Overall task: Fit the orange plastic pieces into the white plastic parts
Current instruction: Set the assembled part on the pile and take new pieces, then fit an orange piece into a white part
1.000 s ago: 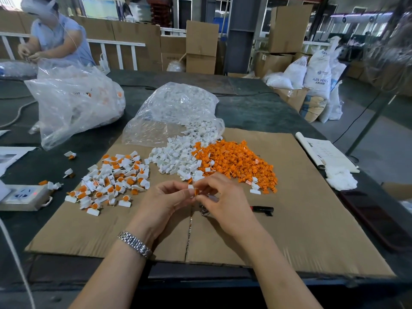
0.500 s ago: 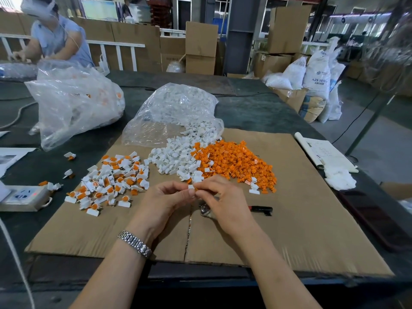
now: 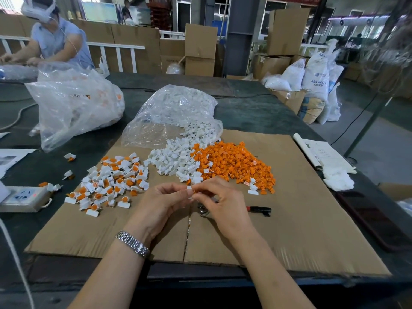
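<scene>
My left hand pinches a small white plastic part at its fingertips. My right hand meets it and pinches an orange piece against the white part; most of both is hidden by my fingers. Behind my hands lie a heap of loose white parts and a heap of orange pieces on a cardboard sheet. To the left lies a spread of white parts with orange pieces fitted in them.
A clear bag of white parts lies behind the heaps, a bigger bag at the left. A black-handled tool sits by my right hand. A power strip, papers, a dark phone. Another person works at far left.
Both hands stay together over the cardboard, fingers shifting slightly on the small pieces. The person at far left has moved their arms.
</scene>
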Demonstrator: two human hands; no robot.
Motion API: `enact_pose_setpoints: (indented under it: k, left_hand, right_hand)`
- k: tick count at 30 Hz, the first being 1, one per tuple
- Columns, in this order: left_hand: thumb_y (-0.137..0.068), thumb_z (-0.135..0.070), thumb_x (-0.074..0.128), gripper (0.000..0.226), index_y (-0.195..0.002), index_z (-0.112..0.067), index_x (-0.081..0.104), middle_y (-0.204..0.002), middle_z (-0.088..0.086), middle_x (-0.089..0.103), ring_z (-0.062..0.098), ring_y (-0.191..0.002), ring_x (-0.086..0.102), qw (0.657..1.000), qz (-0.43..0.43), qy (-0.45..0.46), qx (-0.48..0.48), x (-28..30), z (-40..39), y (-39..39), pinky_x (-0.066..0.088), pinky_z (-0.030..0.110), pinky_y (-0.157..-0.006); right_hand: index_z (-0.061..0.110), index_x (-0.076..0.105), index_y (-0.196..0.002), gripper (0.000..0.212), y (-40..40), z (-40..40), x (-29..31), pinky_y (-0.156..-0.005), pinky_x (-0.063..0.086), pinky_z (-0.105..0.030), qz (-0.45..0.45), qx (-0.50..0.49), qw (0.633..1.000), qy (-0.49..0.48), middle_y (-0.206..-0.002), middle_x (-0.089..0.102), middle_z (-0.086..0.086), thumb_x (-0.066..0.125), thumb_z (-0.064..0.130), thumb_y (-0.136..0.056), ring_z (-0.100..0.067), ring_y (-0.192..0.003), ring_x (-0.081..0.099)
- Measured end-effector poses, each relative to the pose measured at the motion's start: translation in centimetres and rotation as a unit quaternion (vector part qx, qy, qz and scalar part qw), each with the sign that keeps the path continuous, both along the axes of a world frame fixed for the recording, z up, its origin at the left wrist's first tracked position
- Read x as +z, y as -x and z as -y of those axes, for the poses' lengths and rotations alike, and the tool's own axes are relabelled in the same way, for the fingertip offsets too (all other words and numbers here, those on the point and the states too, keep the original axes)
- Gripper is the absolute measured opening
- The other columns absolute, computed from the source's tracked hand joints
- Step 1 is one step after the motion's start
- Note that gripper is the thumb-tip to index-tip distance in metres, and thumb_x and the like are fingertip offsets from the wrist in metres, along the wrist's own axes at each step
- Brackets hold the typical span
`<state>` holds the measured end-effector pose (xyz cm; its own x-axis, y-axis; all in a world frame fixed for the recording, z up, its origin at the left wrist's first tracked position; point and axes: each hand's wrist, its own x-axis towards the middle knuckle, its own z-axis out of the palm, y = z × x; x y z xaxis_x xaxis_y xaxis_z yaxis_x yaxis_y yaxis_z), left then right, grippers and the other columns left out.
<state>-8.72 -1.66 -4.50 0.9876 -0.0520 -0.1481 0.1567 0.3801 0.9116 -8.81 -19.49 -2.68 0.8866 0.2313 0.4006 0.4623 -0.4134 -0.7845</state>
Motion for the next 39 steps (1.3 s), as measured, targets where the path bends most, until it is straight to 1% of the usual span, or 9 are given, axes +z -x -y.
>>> enact_pose_setpoints:
  k: [8,12,14,17,19,24,28,35,39]
  left_hand:
    - [-0.066,-0.012,0.086,0.020,-0.081,-0.003,0.078,-0.092,0.023,0.075,0.028,-0.084,0.074,1.000,0.003,-0.013,-0.013,0.5,0.2,0.3,0.061,0.027,-0.074]
    - [-0.066,-0.009,0.085,0.015,-0.078,-0.005,0.078,-0.099,0.026,0.075,0.033,-0.092,0.074,1.000,-0.001,-0.020,-0.007,0.8,0.5,0.4,0.061,0.028,-0.076]
    - [-0.068,-0.006,0.084,0.013,-0.078,-0.003,0.077,-0.103,0.029,0.074,0.037,-0.097,0.075,1.000,-0.016,0.008,-0.009,0.8,0.5,0.5,0.062,0.029,-0.074]
    - [-0.071,0.000,0.082,0.008,-0.076,-0.004,0.076,-0.104,0.030,0.073,0.038,-0.101,0.074,0.998,-0.035,0.057,0.007,1.0,0.6,0.5,0.062,0.030,-0.071]
    - [-0.072,0.002,0.080,0.007,-0.075,-0.004,0.076,-0.107,0.030,0.073,0.037,-0.102,0.074,0.995,-0.043,0.082,0.027,1.0,0.6,0.3,0.062,0.028,-0.070]
    - [-0.075,0.002,0.078,0.010,-0.084,0.002,0.077,-0.109,0.028,0.073,0.036,-0.105,0.074,0.986,-0.052,0.146,0.058,1.2,0.3,0.1,0.062,0.025,-0.069]
    - [-0.073,-0.008,0.082,0.013,-0.086,-0.005,0.080,-0.103,0.018,0.077,0.025,-0.095,0.077,0.989,-0.048,0.115,0.077,1.8,0.5,0.1,0.059,0.021,-0.061]
    - [-0.069,-0.012,0.083,0.019,-0.086,-0.005,0.077,-0.087,0.009,0.076,0.020,-0.078,0.077,0.993,-0.009,0.092,0.079,3.5,1.8,0.6,0.052,0.017,-0.051]
    - [-0.070,-0.011,0.082,0.028,-0.094,-0.003,0.070,-0.086,0.010,0.076,0.019,-0.073,0.076,0.993,0.005,0.063,0.103,4.2,2.1,1.0,0.051,0.018,-0.050]
  right_hand:
    - [0.021,0.075,-0.106,0.019,-0.2,0.3,-0.2,-0.091,0.053,-0.027,0.004,0.002,1.000,0.022,-0.102,0.064,0.013,0.075,0.021,-0.087,-0.002,-0.100,0.060]
    - [0.032,0.064,-0.126,0.041,-0.1,1.2,0.5,-0.093,0.052,-0.021,-0.033,0.014,0.997,0.073,-0.108,0.060,0.020,0.076,0.029,-0.086,0.006,-0.098,0.058]
    - [0.037,0.055,-0.134,0.055,-0.1,2.6,1.0,-0.097,0.050,-0.022,-0.056,-0.002,0.982,0.182,-0.119,0.054,0.020,0.076,0.043,-0.083,0.007,-0.102,0.054]
    - [0.032,0.051,-0.138,0.074,-0.1,4.9,1.6,-0.102,0.043,-0.035,-0.073,-0.030,0.907,0.413,-0.129,0.049,0.011,0.071,0.066,-0.076,-0.010,-0.117,0.047]
    - [0.031,0.051,-0.139,0.072,0.0,5.6,1.9,-0.097,0.042,-0.035,-0.095,-0.013,0.885,0.456,-0.125,0.052,0.007,0.068,0.066,-0.079,-0.014,-0.115,0.047]
    - [0.021,0.061,-0.119,0.031,0.2,4.7,2.3,-0.078,0.049,-0.026,-0.083,0.005,0.894,0.440,-0.104,0.054,0.003,0.054,0.041,-0.096,-0.010,-0.087,0.050]
    - [0.019,0.053,-0.095,0.022,-0.3,4.6,4.4,-0.054,0.031,-0.025,-0.114,-0.016,0.928,0.355,-0.083,0.050,0.003,0.046,0.038,-0.103,-0.008,-0.065,0.041]
    - [0.017,0.052,-0.080,0.026,-0.2,2.6,6.9,-0.062,0.043,-0.028,-0.277,0.071,0.931,0.225,-0.075,0.062,-0.003,0.050,0.029,-0.104,-0.015,-0.065,0.056]
    - [0.018,0.054,-0.084,0.023,0.1,1.8,6.8,-0.073,0.047,-0.034,-0.283,0.082,0.936,0.193,-0.093,0.072,-0.012,0.049,0.027,-0.105,-0.017,-0.074,0.060]
